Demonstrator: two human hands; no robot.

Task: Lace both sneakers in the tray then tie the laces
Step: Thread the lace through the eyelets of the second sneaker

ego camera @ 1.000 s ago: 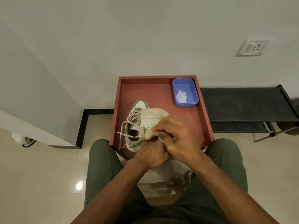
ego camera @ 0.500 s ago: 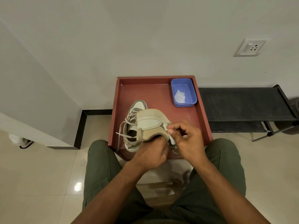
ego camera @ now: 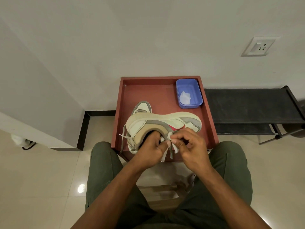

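Observation:
A red tray [ego camera: 165, 95] holds two beige and grey sneakers. One sneaker [ego camera: 165, 121] lies tipped on its side across the tray, sole away from me, toe to the right. My left hand [ego camera: 150, 151] grips it at the ankle opening, fingers inside. My right hand [ego camera: 189, 146] pinches the grey lace [ego camera: 170, 152] at the sneaker's upper edge, and the lace ends hang down between my hands. The second sneaker [ego camera: 142, 107] sits behind, mostly hidden, with only its toe and a loose lace end [ego camera: 123, 136] showing.
A blue plastic box [ego camera: 189, 93] with a white scrap inside stands in the tray's far right corner. A black low bench [ego camera: 250, 106] runs along the wall to the right. My knees in green trousers flank the tray's near edge.
The held sneaker has turned from heel-on to lying sideways with its toe pointing right. My right hand has shifted right and now pinches the lace beside my left thumb.

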